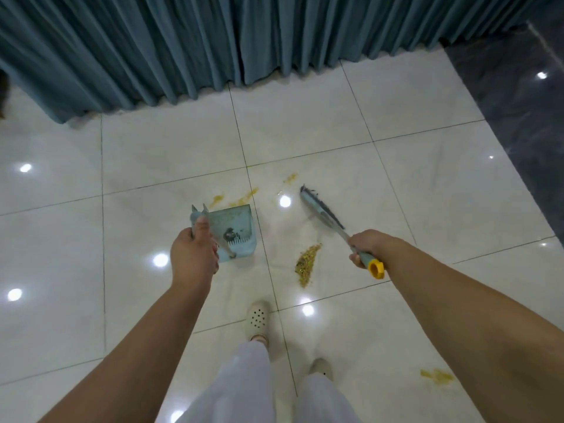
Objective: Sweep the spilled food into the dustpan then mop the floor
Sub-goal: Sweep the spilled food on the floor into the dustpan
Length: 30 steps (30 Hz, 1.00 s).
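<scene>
My left hand [193, 250] grips the handle of a pale blue dustpan [236, 228], which hangs just above the white tiled floor with some dark debris inside. My right hand [367, 246] holds a blue broom [320, 210] by its handle, whose end is yellow; the dark bristles point away from me and are off the floor. A small heap of yellowish spilled food [306, 261] lies on the tile between the dustpan and the broom. Yellow smears [244, 197] mark the floor beyond the dustpan, and another smear [436, 376] lies at the near right.
A teal curtain [213, 41] hangs across the far side, reaching the floor. Dark marble flooring [525, 117] borders the white tiles on the right. My feet in pale perforated clogs [258, 319] and white trousers stand just behind the heap.
</scene>
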### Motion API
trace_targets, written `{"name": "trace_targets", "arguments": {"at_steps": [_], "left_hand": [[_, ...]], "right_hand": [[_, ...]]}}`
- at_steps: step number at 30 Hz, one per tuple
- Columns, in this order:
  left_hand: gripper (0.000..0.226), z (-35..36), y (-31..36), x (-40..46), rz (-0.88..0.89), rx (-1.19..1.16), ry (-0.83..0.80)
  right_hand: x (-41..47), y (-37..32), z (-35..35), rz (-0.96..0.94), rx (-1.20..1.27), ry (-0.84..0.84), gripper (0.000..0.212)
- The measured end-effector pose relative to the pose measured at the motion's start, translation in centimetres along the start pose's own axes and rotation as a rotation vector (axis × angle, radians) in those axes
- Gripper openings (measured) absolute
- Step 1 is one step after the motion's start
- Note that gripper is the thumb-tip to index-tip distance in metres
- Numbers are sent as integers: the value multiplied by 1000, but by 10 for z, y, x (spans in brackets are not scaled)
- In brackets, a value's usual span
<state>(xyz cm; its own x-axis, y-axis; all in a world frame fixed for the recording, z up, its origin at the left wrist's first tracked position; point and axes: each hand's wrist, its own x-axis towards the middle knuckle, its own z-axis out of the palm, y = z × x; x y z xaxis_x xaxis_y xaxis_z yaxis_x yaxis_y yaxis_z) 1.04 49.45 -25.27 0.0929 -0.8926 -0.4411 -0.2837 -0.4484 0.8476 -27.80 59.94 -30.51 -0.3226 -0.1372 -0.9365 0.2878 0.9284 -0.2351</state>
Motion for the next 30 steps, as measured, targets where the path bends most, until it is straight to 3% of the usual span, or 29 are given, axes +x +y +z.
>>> {"name": "trace_targets", "arguments": {"at_steps": [5, 11, 17, 24, 30], "left_hand": [[44, -2, 14, 40, -15, 19, -25], [42, 6, 35, 66, 4, 52, -28], [42, 17, 51, 72, 34, 75, -67], [48, 38, 65, 64, 29, 100, -119], [53, 49, 72, 54, 75, 157, -190]], "right_hand": [[-7, -5, 37, 15, -132, -17, 16], [-27, 17, 47, -20, -433, -50, 40], [-41, 44, 37, -107, -781, 69, 39], [-65, 74, 18, -24, -784, 86, 30], [-88, 80, -8, 10, -549, 20, 36]]}}
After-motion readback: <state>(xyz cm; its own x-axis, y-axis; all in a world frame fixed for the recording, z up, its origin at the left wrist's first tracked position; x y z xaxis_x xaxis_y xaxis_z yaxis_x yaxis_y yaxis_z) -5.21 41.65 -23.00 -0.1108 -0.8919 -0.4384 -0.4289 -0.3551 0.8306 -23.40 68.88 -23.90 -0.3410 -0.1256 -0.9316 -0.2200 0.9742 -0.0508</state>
